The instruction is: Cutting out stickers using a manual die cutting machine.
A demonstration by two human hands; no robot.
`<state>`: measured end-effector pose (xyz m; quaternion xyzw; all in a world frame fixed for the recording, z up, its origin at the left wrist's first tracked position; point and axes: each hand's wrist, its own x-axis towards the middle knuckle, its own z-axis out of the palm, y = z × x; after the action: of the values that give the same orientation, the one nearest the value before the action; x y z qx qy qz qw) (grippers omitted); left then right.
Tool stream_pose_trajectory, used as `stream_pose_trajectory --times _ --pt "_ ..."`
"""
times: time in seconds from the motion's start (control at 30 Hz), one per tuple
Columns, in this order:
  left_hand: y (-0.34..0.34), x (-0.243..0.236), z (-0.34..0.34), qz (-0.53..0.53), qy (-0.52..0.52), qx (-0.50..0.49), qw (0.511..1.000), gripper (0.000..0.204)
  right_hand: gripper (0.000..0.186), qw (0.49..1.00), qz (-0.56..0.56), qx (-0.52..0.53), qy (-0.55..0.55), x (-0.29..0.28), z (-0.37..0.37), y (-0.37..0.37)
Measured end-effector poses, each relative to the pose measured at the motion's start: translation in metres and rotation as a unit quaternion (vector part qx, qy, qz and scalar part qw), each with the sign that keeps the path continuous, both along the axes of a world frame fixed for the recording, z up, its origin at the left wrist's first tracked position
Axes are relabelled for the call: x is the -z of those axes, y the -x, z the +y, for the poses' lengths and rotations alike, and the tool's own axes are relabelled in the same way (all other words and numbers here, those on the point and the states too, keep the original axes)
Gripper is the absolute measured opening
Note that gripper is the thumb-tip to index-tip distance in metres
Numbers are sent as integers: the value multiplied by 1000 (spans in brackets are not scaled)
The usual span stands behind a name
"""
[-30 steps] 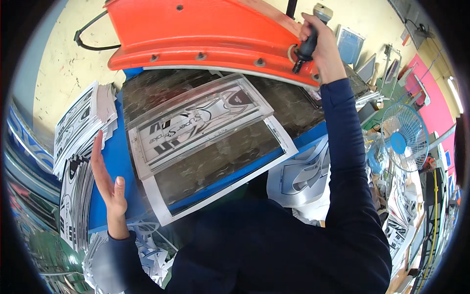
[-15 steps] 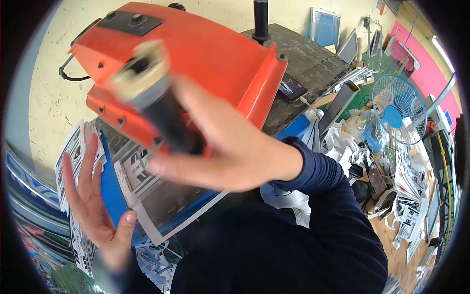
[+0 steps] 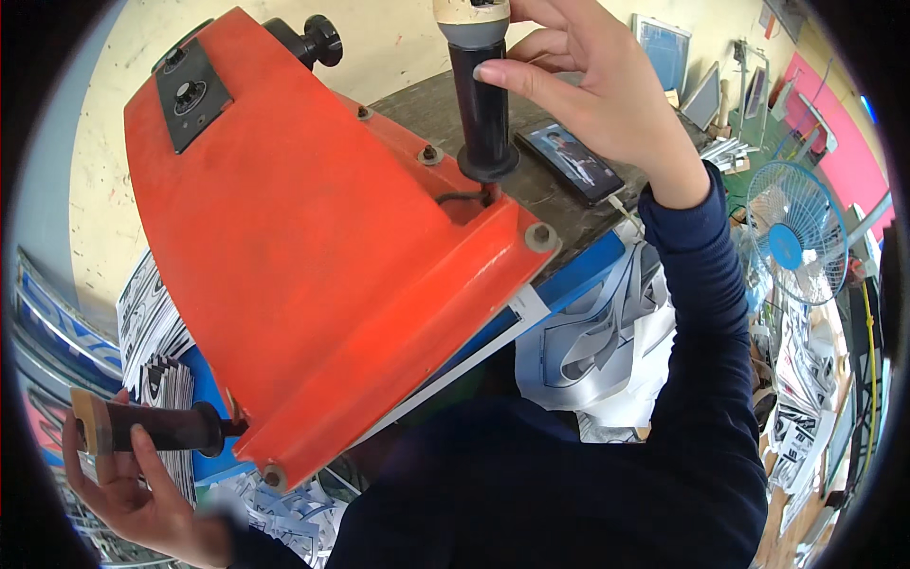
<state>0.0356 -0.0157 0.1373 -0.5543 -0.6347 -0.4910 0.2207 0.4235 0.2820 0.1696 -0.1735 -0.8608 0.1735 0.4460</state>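
Note:
The large orange machine head [image 3: 284, 247], with a black knob panel [image 3: 190, 95] on top, spans the middle and left of the work surface, hiding much of it. My left hand [image 3: 142, 498] grips a sideways black handle [image 3: 166, 427] with a cream end at its lower-left corner. My right hand [image 3: 611, 95] grips an upright black handle [image 3: 481, 104] with a cream and grey cap at its upper right. A phone [image 3: 571, 163] with a lit screen and a cable lies on the dark tabletop [image 3: 412, 104], below my right hand.
Stacks of printed sheets [image 3: 152, 308] sit on the blue board [image 3: 581, 264] at the left. Curled white offcuts [image 3: 588, 351] lie beside the front edge, with more scraps [image 3: 275, 517] low down. A blue fan [image 3: 791, 247] and cluttered paper [image 3: 801, 398] are at the right. Screen frames [image 3: 659, 52] lean behind.
The orange head has swung from the back toward me, covering the clear plate with printing. My left hand has gone from open to holding its handle; my right hand stays on the other.

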Motion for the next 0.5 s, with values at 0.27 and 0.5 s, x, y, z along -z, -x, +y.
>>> stream_pose_trajectory --times 0.27,0.5 --pt "36 10 -7 38 -62 -97 993 48 47 991 24 -131 29 7 2 16" --pt "40 28 -5 46 -74 -83 993 47 46 990 20 -135 34 15 -3 21"
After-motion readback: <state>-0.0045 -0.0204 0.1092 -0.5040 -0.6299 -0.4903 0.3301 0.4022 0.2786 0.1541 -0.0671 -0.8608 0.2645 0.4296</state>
